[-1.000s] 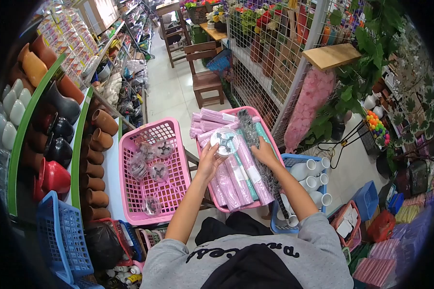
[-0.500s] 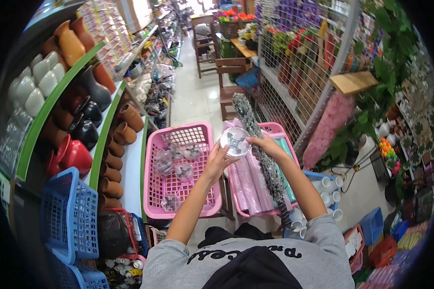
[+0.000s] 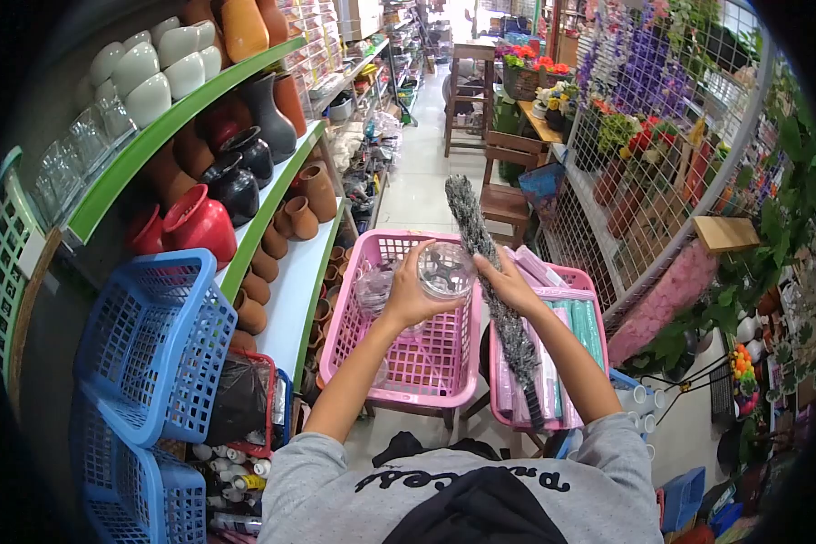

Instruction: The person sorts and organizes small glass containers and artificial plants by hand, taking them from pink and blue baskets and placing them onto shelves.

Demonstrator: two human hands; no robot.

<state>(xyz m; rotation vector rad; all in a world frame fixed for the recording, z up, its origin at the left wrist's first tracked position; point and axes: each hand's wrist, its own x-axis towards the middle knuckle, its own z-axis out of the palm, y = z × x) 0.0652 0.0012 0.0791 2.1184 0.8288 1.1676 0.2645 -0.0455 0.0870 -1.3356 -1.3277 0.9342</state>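
Note:
My left hand (image 3: 411, 295) grips a round clear plastic container (image 3: 444, 272) from its left side, with a dark shape visible through it. My right hand (image 3: 514, 288) is closed around a long, fuzzy silver-grey tinsel bundle (image 3: 510, 337), which slants down toward my body and ends in a dark tip. The container sits close beside the tinsel, over the right side of a pink basket (image 3: 431, 397). Inside that basket are clear plastic pieces (image 3: 372, 292), partly hidden by my left arm. Under my right forearm stands a second pink basket (image 3: 578, 273) with pink and teal wrapped packs (image 3: 586, 325).
Green-edged shelves (image 3: 272, 240) with vases and clay pots line the left. Blue baskets (image 3: 145, 344) are stacked in front of them. A wire mesh rack (image 3: 644, 218) with artificial flowers stands right. A wooden chair (image 3: 508, 186) is ahead in the aisle.
My view has turned left. My left hand has tilted the container, and it has come over the left pink basket. Both hands keep their holds.

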